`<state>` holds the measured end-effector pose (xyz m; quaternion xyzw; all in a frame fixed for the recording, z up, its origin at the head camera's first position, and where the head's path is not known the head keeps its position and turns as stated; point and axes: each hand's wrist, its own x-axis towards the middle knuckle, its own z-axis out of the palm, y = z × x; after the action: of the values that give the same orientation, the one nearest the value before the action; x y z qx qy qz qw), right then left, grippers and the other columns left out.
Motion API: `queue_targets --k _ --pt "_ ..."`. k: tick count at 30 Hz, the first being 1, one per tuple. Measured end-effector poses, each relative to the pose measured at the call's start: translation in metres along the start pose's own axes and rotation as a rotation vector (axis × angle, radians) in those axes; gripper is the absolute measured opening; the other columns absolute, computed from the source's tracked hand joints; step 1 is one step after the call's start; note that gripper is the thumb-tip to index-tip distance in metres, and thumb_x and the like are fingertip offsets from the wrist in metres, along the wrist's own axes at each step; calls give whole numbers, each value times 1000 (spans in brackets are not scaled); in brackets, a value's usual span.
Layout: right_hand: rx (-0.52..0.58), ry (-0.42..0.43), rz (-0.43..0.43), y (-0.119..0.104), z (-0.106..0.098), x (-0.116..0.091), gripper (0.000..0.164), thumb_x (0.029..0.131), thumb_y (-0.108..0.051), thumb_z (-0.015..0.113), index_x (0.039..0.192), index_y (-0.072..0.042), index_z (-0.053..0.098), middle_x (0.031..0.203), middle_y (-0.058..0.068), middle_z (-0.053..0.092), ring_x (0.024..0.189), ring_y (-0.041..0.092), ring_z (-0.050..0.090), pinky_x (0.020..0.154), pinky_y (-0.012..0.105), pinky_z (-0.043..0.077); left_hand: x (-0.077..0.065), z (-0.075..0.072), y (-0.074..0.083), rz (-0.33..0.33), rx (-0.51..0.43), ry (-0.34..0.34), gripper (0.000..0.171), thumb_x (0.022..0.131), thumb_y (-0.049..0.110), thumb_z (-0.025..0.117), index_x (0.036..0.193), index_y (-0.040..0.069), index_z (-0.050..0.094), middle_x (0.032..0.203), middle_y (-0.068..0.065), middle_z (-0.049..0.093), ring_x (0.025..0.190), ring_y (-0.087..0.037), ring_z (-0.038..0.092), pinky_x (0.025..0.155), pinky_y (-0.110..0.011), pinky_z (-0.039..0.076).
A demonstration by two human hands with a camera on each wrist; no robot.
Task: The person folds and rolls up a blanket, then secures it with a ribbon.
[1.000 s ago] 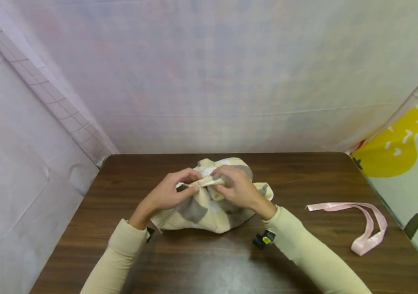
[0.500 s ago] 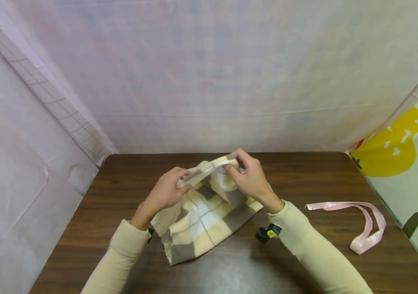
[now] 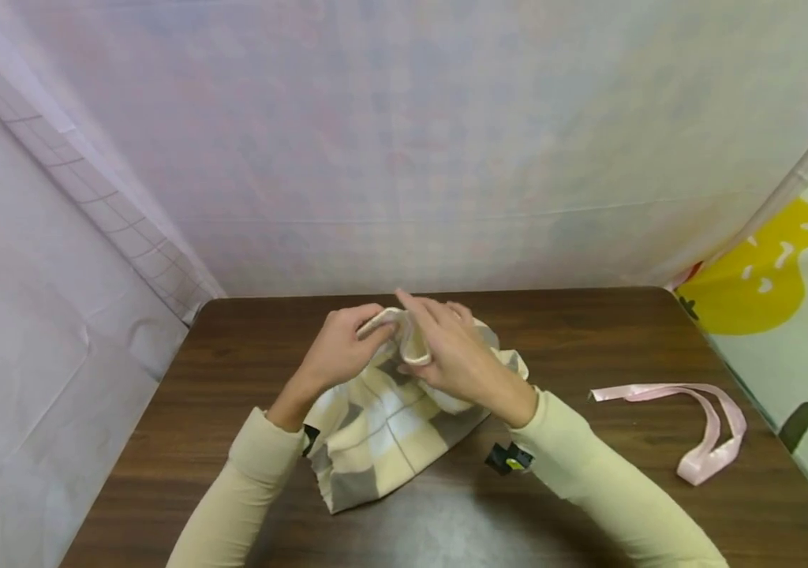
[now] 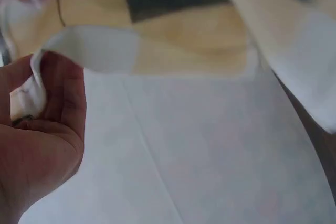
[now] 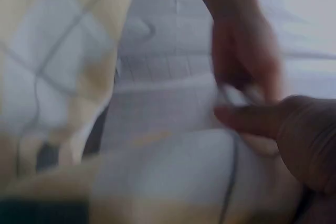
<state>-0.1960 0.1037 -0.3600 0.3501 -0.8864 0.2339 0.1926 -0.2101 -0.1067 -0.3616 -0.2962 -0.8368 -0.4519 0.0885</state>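
Observation:
A checked cloth (image 3: 390,430) in cream, grey and white lies bunched on the table, its upper edge lifted in folds between my hands. My left hand (image 3: 340,347) pinches that edge between thumb and fingers; the left wrist view shows the cloth's hem (image 4: 39,85) inside the grip. To the right, my right hand (image 3: 457,355) holds a fold with its thumb below and its fingers stretched toward the left hand. The right wrist view is blurred, with the right thumb (image 5: 252,120) lying against the cloth. Whatever may be under the cloth is hidden.
A looped pink satin ribbon (image 3: 720,442) lies on the right of the dark wooden table (image 3: 574,505). Pale curtains (image 3: 404,158) hang behind and to the left. A yellow printed shape (image 3: 766,276) shows on the right-hand wall covering.
The cloth's front part has spread toward me since one second ago. My right hand moved out right with the edge, then back left toward my left hand, bunching it.

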Motion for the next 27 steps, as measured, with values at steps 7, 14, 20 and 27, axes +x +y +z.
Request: queue_targets --k 7,14,20,27 --pt "232 157 51 8 -3 1 43 69 16 65 104 -6 71 95 9 75 80 22 70 71 37 57 0 6 15 104 -131 -112 20 96 14 65 116 8 69 103 -2 70 90 -11 65 82 -31 54" --pt "537 188 96 31 -58 -6 36 73 19 60 94 -6 75 93 3 76 83 13 68 76 27 53 -11 -8 -25 -201 104 -277 62 95 28 67 147 6 42 149 -15 45 137 -34 42 108 -55 38" --pt "1169 256 -115 59 -103 -13 25 78 26 58 90 7 68 97 15 75 94 27 72 86 33 56 -19 -11 -69 -545 259 -420 90 91 37 70 157 3 19 159 -26 22 147 -46 17 114 -62 24" --pt "1550 629 -172 94 -131 -25 14 77 34 56 84 22 57 84 29 70 82 38 71 76 38 58 -31 -7 -85 -564 337 -521 65 80 22 83 133 1 51 133 -25 55 124 -42 51 102 -52 44"
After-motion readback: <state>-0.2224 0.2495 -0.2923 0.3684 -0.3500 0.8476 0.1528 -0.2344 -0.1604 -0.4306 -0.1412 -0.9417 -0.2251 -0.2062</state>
